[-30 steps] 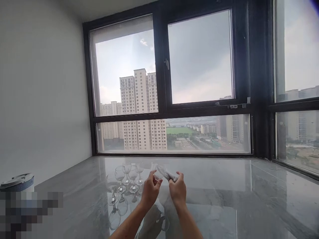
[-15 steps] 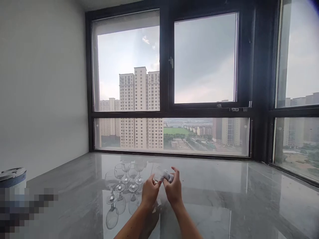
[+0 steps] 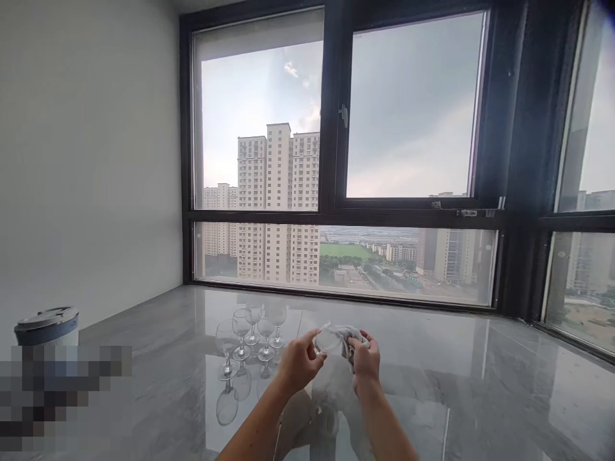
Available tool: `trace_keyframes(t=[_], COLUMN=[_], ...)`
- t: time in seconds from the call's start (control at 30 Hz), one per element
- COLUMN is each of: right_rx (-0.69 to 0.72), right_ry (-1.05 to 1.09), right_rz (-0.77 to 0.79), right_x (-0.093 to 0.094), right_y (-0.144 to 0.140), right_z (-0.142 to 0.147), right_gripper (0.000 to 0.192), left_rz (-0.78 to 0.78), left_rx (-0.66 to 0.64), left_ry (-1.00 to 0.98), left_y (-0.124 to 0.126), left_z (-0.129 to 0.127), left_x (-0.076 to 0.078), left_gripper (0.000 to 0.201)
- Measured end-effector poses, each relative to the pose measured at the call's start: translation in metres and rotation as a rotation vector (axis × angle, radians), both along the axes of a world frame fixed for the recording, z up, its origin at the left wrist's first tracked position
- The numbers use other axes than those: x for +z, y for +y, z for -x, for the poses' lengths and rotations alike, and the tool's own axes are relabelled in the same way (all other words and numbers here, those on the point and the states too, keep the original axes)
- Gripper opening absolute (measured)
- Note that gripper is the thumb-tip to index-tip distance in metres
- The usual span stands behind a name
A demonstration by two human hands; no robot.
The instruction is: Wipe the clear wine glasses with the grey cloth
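In the middle of the view, my left hand [image 3: 298, 363] grips a clear wine glass [image 3: 328, 340] at its left end, with the bowl lying tilted toward the right. My right hand [image 3: 366, 360] is closed around a pale cloth [image 3: 353, 334], which touches the right side of that glass. My fingers cover part of the glass, so its stem and foot are mostly hidden. To the left of my hands several clear wine glasses [image 3: 241, 328] stand upright in a group, apart from my left hand.
Everything stands on a glossy grey tiled ledge [image 3: 158, 384] that mirrors the glasses. A white and blue lidded container [image 3: 47, 326] is at the far left, partly behind a blurred patch. A dark-framed window [image 3: 331, 216] and a pale wall [image 3: 91, 160] bound the ledge.
Both hands have shifted a little right with the glass and cloth, and stand farther apart. More of the cloth shows. The camera view has turned slightly left.
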State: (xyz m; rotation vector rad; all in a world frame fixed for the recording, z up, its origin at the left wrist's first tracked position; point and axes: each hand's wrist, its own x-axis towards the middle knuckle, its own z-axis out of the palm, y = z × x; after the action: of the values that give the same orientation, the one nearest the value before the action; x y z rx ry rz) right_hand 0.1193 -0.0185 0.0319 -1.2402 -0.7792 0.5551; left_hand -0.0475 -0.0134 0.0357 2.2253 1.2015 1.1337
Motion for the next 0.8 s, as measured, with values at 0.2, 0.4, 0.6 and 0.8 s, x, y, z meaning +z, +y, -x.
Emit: trace_keyframes(t=[0.2,0.4,0.6,0.8], right_rx=[0.317,0.37,0.302,0.208], right_ry=[0.032,-0.175,-0.276,-0.265], right_rz=[-0.009,-0.085,-0.138,-0.178], right_x=[-0.011,-0.02,-0.019,-0.016], right_y=[0.004,0.005,-0.001,-0.001], right_z=[0.024,0.048,0.057,0.057], right_gripper=[0.06,0.062,0.06,0.063], left_rz=[0.032,0.174,0.24,0.243], left_rx=[0.151,0.251,0.116,0.065], left_ry=[-0.33,-0.48,-0.527,-0.672], left_y=[0.01,0.025,0.029,0.021], left_z=[-0.006,-0.005,-0.015,-0.022], left_x=[-0.006,-0.015,-0.024,-0.021], left_gripper=[0.048,0.049,0.063,0.059])
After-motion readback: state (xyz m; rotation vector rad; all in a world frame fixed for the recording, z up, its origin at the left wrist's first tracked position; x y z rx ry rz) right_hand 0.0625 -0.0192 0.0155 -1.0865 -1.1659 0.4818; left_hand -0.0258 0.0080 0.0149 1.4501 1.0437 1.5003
